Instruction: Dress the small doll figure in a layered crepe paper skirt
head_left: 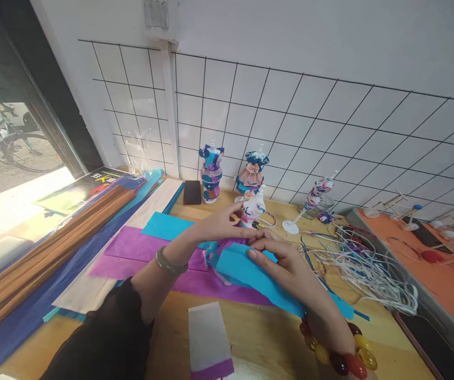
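Note:
A small dress form (254, 207) with a white, pink and teal patterned top stands in front of me, purple and blue crepe paper gathered about its lower part. My left hand (227, 221) is closed at its waist, fingers partly behind it. Below, a bright blue crepe paper strip (251, 269) crosses the form and trails to the right under my right wrist. My right hand (284, 258) pinches the strip's upper edge against the form, thumb in front. Purple crepe paper sheets (132, 248) and another blue piece (167, 226) lie to the left.
Two dressed miniature forms (211, 174) stand by the wall, with a leaning one (319, 192) further right. A phone (192, 192) lies at the back. Tangled white cords (369, 269) spread right. Brown crepe paper (60, 248) lies left; a white-and-purple piece (210, 338) lies nearest me.

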A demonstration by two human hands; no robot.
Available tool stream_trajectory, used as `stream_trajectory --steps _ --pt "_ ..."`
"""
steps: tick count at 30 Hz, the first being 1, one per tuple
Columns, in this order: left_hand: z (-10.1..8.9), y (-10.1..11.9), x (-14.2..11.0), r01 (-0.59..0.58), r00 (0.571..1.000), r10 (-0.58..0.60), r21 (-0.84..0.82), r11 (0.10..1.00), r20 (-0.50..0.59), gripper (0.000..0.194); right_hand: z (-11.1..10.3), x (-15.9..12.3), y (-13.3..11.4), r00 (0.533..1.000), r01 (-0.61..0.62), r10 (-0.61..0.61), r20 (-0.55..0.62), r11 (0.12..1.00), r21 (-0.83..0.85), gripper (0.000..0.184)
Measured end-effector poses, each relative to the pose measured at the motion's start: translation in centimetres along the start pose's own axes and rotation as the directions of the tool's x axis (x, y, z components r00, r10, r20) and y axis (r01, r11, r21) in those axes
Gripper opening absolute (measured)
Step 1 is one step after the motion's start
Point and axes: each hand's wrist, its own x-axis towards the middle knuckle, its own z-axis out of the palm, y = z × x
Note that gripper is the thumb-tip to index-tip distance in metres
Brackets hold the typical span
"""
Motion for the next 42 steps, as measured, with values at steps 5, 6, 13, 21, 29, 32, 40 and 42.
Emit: stream_trajectory --steps 5,6,13,21,29,32,40,42 --pt "-0.4 -0.4 0.1 -0.067 0.997 0.066 0.028 0.997 0.025 0.066 -0.4 -0.2 -0.3 0.999 -0.01 0.007 0.051 0.998 0.065 0.02" --pt "-0.5 -0.5 0.1 -0.071 0.997 0.071 0.024 0.997 0.017 0.069 -0.7 -0.3 -0.3 0.997 -0.033 0.027 0.071 0.996 0.081 0.02" --pt "-0.6 -0.1 -0.1 -0.039 0.999 0.039 -0.005 0.999 -0.03 0.083 -3.1 -1.8 1.0 0.948 -0.287 0.312 -0.063 0.923 0.255 0.019" --pt "-0.7 -0.4 -0.1 -0.042 0.999 0.041 -0.148 0.988 -0.012 0.075 -3.7 -2.2 1.1 0.913 -0.33 0.389 -0.12 0.88 0.342 0.024" --pt "-0.5 -0.6 0.0 -0.049 0.997 0.063 -0.326 0.944 0.032 0.057 -2.7 -1.6 0.7 0.948 -0.265 0.299 -0.105 0.93 0.256 0.035" --pt "-0.3 -0.7 0.0 -0.059 0.997 0.074 -0.336 0.94 0.031 0.067 -2.1 -1.3 0.5 0.961 -0.262 0.274 -0.037 0.944 0.202 0.029" --pt "0.1 -1.0 0.3 -0.116 0.993 0.112 -0.302 0.946 -0.031 0.065 -1.6 -0.9 0.7 0.969 -0.246 0.246 0.015 0.963 0.112 0.026" --pt "0.3 -1.1 0.3 -0.115 0.993 0.112 -0.304 0.946 -0.028 0.062 -1.7 -0.9 0.9 0.967 -0.255 0.255 0.016 0.961 0.108 0.027"
